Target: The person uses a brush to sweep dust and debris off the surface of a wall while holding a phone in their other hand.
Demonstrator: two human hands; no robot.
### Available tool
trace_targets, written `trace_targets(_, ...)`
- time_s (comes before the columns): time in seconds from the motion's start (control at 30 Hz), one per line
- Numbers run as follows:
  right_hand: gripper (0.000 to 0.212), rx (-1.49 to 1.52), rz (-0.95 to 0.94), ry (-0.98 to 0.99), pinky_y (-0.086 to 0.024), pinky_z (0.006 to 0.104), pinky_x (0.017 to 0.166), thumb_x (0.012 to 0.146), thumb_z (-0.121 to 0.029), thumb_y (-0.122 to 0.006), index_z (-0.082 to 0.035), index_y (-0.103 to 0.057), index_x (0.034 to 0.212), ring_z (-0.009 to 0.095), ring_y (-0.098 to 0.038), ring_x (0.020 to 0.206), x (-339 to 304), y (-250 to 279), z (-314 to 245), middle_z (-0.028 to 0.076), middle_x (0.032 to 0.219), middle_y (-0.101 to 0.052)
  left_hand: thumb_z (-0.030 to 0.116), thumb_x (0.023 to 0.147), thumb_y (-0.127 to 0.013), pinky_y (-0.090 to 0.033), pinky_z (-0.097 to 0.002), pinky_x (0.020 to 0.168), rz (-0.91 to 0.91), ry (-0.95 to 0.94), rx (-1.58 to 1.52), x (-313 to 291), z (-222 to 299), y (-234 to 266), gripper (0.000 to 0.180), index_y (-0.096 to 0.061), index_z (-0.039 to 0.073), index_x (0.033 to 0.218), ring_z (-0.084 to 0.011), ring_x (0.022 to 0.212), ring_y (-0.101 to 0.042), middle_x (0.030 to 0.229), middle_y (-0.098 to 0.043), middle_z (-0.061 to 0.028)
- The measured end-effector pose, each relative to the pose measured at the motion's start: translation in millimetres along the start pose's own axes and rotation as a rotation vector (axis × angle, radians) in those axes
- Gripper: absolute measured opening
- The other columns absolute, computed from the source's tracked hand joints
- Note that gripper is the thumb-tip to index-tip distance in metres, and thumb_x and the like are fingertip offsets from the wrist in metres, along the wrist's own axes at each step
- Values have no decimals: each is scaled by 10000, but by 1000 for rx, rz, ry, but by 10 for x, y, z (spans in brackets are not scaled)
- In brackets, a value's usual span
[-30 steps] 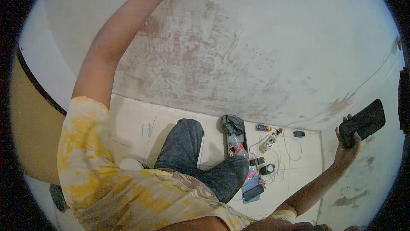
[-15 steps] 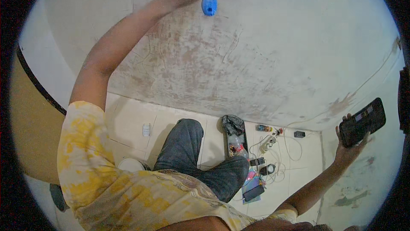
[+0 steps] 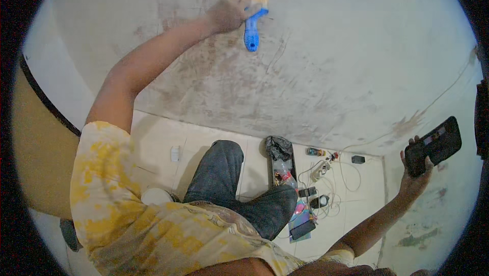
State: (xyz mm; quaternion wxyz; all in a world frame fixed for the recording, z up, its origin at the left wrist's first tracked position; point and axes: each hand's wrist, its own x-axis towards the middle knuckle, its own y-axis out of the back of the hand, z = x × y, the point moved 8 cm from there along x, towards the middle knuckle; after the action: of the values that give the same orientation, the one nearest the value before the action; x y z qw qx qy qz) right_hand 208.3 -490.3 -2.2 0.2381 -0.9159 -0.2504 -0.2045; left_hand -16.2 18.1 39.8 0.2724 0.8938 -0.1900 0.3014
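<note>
My left hand [image 3: 227,15] is closed around the upper part of a wide blue-handled brush [image 3: 251,34] with pale yellow bristles. The bristles point up along a grey, brown-stained wall [image 3: 331,62], and the handle hangs down below my fingers. Whether the bristle tips press on the wall cannot be made out. Off to the right, my right hand [image 3: 413,181] grips a flat black phone [image 3: 434,146] by its lower end, tilted and away from the wall's stained part.
Below the wall, a tiled floor [image 3: 158,143] holds a small white container [image 3: 175,153], a black plastic bag [image 3: 278,148], a clear bottle [image 3: 285,175], tangled cables [image 3: 351,189], a small black box [image 3: 358,159] and a dark phone [image 3: 303,230]. A tan surface [image 3: 43,159] curves along the left.
My left hand has come down the wall with the brush, bringing its bristles into sight. The right hand and phone have barely shifted.
</note>
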Motion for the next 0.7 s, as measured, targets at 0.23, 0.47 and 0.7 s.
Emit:
trace_targets(0.23,635,104,37,-63,-542,463,754,878,-471,-445,-55,-315,1340,333,-532,1085,-22,-5,-6,236,1214,-493,153,820,-491,-524,-380,661,213,81,-59,191,-322,649,385,-510,153,1205,-256,835,-607,929,-576,-94)
trace_targets(0.47,622,-12,156,-46,-481,488,805,854,-505,-403,-82,-384,1310,324,-535,1085,-37,146,30,201,1225,-507,154,785,-492,-480,-412,640,364,213,4,353,-505,633,294,-575,124,1065,-316,745,-579,908,-581,-142)
trace_targets(0.7,626,-19,22,-7,-506,452,788,829,-339,-512,17,-331,1311,337,-499,1129,23,146,43,223,1229,-491,146,788,-522,-514,-394,689,-32,57,-46,109,-84,-1,394,-515,153,1182,-280,827,-618,958,-582,-104)
